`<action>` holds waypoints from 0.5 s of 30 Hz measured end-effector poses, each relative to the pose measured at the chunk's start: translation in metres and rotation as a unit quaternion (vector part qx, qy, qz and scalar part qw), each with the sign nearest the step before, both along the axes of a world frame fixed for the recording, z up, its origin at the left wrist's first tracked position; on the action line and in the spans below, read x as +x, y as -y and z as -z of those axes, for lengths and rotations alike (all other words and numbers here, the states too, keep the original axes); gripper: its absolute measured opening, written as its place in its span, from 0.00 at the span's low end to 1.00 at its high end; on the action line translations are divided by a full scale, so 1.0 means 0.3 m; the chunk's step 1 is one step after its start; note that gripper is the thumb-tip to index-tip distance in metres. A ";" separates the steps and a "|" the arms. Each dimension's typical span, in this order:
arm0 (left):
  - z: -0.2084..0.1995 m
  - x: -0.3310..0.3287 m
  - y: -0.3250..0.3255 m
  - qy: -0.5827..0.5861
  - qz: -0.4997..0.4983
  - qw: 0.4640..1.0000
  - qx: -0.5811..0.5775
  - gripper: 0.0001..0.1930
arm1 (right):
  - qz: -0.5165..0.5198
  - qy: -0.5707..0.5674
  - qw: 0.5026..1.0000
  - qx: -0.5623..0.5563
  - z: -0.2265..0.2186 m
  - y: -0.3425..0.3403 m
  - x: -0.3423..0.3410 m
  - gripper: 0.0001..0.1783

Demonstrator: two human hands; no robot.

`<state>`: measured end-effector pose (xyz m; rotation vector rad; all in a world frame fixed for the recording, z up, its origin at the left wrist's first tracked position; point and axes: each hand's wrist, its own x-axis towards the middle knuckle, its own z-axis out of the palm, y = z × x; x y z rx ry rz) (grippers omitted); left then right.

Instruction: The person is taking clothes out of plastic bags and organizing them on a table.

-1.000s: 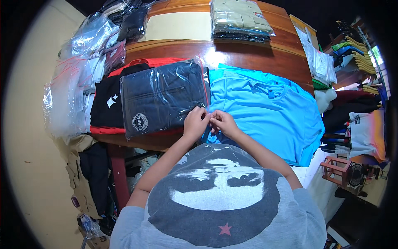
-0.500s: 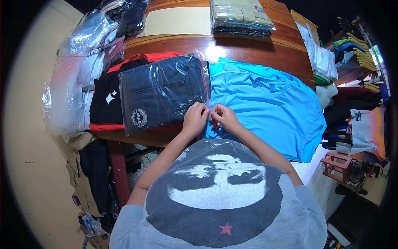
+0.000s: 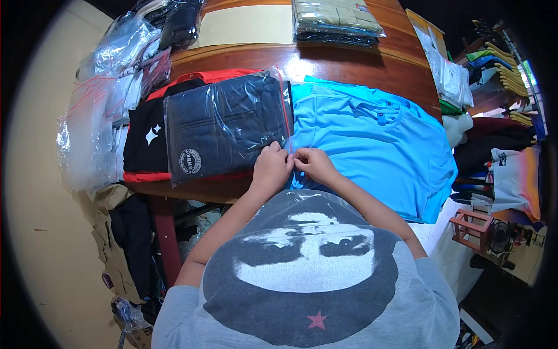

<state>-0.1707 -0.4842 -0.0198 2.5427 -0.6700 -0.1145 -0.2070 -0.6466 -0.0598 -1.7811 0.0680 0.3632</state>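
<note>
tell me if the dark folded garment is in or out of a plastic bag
In: the glossy clear plastic bag covers the dark folded garment, extending past its right edge.

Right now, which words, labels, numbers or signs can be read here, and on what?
Round pale emblem on the bagged dark garment: lettering present, wording not copied out; its ring is too small to read.
Collar label in the blue shirt: too small to read.
White star-like mark on the black garment: no letters visible.
</note>
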 end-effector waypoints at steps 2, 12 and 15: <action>0.010 -0.005 -0.014 0.020 0.038 0.999 0.003 0.08 | 0.001 0.012 1.000 -0.014 -0.010 -0.007 -0.002 0.10; 0.052 -0.008 -0.020 0.010 0.020 0.997 -0.079 0.06 | 0.021 0.060 0.997 -0.048 0.016 -0.012 0.000 0.10; 0.058 -0.016 -0.016 0.018 0.002 0.995 -0.095 0.06 | 0.031 0.048 0.997 -0.044 -0.005 -0.018 0.001 0.11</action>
